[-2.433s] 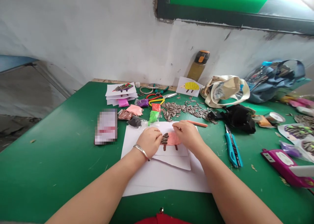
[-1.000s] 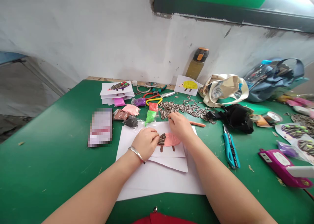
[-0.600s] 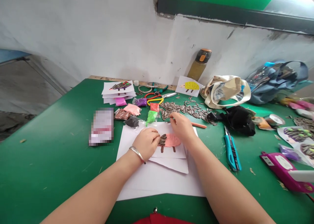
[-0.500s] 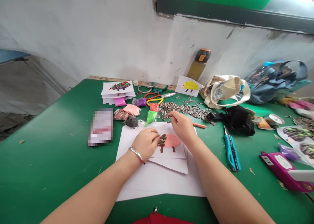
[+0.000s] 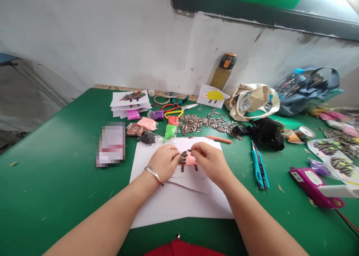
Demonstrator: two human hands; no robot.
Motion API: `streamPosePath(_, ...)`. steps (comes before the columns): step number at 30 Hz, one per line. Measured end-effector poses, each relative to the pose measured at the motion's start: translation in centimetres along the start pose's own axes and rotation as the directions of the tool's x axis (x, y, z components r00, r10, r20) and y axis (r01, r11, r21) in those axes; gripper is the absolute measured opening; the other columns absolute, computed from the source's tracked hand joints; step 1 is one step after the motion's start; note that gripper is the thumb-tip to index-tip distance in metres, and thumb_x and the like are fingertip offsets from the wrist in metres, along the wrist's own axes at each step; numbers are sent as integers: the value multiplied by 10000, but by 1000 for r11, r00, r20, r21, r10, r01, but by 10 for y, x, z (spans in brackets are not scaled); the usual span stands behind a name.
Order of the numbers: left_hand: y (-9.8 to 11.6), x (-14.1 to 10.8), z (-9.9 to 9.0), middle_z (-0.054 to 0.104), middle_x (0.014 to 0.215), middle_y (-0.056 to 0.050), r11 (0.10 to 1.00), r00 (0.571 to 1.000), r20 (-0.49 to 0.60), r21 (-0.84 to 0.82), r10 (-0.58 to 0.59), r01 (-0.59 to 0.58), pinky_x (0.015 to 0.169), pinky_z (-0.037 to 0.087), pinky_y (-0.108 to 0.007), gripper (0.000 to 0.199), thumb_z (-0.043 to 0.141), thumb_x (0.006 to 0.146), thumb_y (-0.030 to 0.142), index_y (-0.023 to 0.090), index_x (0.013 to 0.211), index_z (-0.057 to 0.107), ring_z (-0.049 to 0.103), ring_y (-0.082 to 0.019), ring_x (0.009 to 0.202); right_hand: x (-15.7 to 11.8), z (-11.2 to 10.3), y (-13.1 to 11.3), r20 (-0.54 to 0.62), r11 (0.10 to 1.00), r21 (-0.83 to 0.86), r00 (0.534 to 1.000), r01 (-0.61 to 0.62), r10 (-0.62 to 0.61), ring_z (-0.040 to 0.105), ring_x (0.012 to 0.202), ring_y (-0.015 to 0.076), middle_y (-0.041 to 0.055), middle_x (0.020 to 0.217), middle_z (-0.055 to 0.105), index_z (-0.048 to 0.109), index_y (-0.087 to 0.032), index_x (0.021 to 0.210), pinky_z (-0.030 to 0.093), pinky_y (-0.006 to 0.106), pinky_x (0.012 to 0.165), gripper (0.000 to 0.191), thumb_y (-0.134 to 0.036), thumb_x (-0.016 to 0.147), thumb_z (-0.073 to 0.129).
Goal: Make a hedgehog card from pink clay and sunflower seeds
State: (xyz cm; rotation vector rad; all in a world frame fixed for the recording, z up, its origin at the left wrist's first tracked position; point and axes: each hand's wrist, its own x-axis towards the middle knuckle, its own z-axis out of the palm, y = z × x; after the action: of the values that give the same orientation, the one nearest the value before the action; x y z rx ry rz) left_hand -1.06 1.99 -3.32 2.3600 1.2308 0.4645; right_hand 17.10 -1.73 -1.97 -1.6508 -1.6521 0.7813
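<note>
Under my hands lies a hedgehog picture [image 5: 195, 170] with a pink clay body [image 5: 192, 160] and brown legs. Several striped sunflower seeds [image 5: 183, 157] are stuck in the left part of the pink clay. My left hand [image 5: 164, 162], with a silver bangle at the wrist, lies on the picture's left side, fingers bent together and fingertips against the outermost seeds. My right hand [image 5: 210, 160] pinches a single sunflower seed [image 5: 189, 150] between thumb and forefinger, just above the pink clay. The right hand hides the right end of the picture.
Behind the paper is a pile of sunflower seeds [image 5: 192, 124] with an orange pencil [image 5: 218, 139] before it. Clay packets [image 5: 147, 123], scissors [image 5: 174, 112] and finished pictures [image 5: 129, 97] lie back left. A blue utility knife [image 5: 259, 166] and magenta glue gun [image 5: 314, 187] are to the right.
My right hand has come back from the edge of the seed pile to the pink clay, with a seed in its pinch. My left hand stays on the picture. The view has shifted slightly.
</note>
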Motion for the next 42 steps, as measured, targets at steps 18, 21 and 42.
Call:
streamPosePath(18,2,1,-1,660,949,-61,1000,999,47,5,-23,23,839,448,-334,244,475,867,135,169,749,685,578,-200,923,-3,5,7,135,972,-198,985,130,-105,553,682,133,-11,755,653,612,-218,786,371,236,636,192,-155,856,444)
streamPosePath(21,2,1,-1,660,944,-61,1000,999,50,7,-22,21,836,448,-336,246,475,865,131,169,744,686,577,-200,921,-2,8,8,117,965,-212,985,153,-130,558,735,143,-3,786,660,625,-214,808,378,241,666,191,-146,860,455)
streamPosePath(42,1,0,-1,664,959,-61,1000,999,46,-12,-15,15,843,448,-344,232,492,866,142,169,754,694,580,-205,936,-5,12,11,163,884,-326,941,336,-297,538,791,167,46,785,630,680,-194,827,408,260,708,217,-135,894,482)
